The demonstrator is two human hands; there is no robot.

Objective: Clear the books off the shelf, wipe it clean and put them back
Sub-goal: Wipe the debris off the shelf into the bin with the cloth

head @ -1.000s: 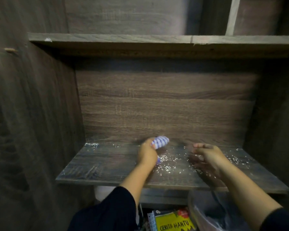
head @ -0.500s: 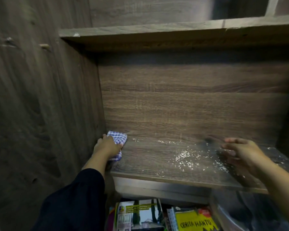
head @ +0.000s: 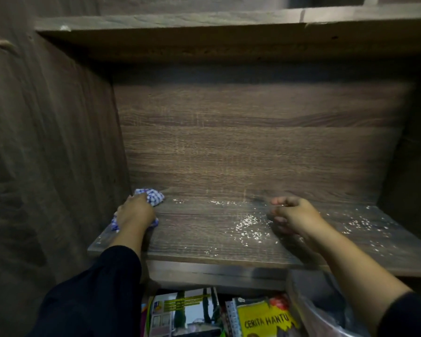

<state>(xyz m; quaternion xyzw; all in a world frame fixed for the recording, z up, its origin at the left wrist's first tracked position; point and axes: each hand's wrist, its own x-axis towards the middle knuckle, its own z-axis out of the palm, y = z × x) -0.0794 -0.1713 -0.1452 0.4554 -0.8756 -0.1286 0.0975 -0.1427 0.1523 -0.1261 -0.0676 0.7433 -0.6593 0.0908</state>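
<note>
The dark wooden shelf board (head: 195, 242) holds no books and is speckled with white dust (head: 248, 227) across its middle and right. My left hand (head: 135, 214) grips a blue-and-white checked cloth (head: 153, 197) pressed on the board at its far left corner, by the side wall. My right hand (head: 293, 215) hovers over the right half of the board with loosely curled fingers, holding nothing. Books (head: 265, 319), one with a yellow cover, lie below the shelf's front edge.
A wooden side wall (head: 54, 154) closes the left, a back panel (head: 253, 142) stands behind, and an upper shelf (head: 229, 23) hangs overhead. A clear plastic bag (head: 326, 310) sits at the lower right beside the books.
My left hand has swept the cloth from the middle of the board to its left corner and stays there. My right hand has barely moved over the right half.
</note>
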